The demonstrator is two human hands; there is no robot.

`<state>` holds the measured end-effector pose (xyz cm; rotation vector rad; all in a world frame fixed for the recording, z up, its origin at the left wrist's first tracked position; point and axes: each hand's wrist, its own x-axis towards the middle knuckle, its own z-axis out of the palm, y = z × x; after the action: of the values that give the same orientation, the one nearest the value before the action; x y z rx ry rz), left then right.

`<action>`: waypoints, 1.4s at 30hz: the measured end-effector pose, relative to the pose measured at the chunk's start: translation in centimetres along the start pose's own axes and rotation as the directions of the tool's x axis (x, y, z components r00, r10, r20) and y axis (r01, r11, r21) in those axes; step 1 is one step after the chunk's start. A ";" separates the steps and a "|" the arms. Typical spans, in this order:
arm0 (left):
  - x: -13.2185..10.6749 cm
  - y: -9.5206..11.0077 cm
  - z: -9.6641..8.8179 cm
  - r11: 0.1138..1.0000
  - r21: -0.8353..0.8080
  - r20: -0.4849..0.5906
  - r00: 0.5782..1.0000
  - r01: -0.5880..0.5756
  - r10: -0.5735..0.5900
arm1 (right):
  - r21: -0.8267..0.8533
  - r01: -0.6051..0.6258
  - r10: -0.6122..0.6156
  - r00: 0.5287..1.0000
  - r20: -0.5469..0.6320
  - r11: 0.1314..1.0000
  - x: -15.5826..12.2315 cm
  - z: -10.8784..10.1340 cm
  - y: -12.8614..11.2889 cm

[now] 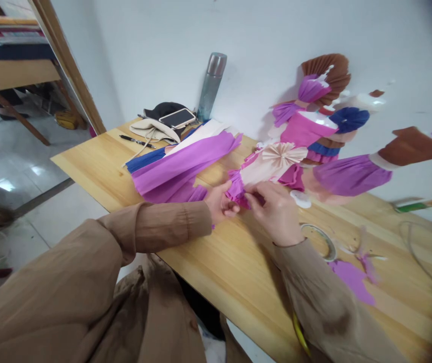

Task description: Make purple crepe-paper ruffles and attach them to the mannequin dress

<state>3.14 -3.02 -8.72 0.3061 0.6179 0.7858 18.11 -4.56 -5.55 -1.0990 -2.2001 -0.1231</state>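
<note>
My left grip [220,202] pinches the gathered purple paper ruffle [235,186], apparently steadying it. My right grip [275,210] pinches its four-o'clock edge.

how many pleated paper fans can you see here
3: a cream fan on the cream paper dress, a blue fan farther back to the right, and a brown fan higher up. More may be hidden behind these.
</note>
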 end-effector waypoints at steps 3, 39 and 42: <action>0.0 0.0 0.0 1.000 -0.015 0.004 1.000 -0.009 0.009 | -0.001 -0.011 0.011 1.000 -0.018 1.000 -0.1 0.1 0.3; -0.6 -0.6 0.7 0.993 0.015 -0.042 0.992 -0.115 0.115 | -0.017 -0.296 0.287 0.938 -0.194 0.955 -0.7 1.6 -0.2; -0.4 -0.6 0.5 0.995 0.012 -0.033 0.994 -0.100 0.100 | 0.001 -0.278 0.272 0.938 -0.216 0.961 -0.7 1.6 -0.3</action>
<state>3.52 -3.73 -8.45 0.3355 0.6423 0.8855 17.33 -4.69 -7.13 -1.3333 -1.8405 -0.1445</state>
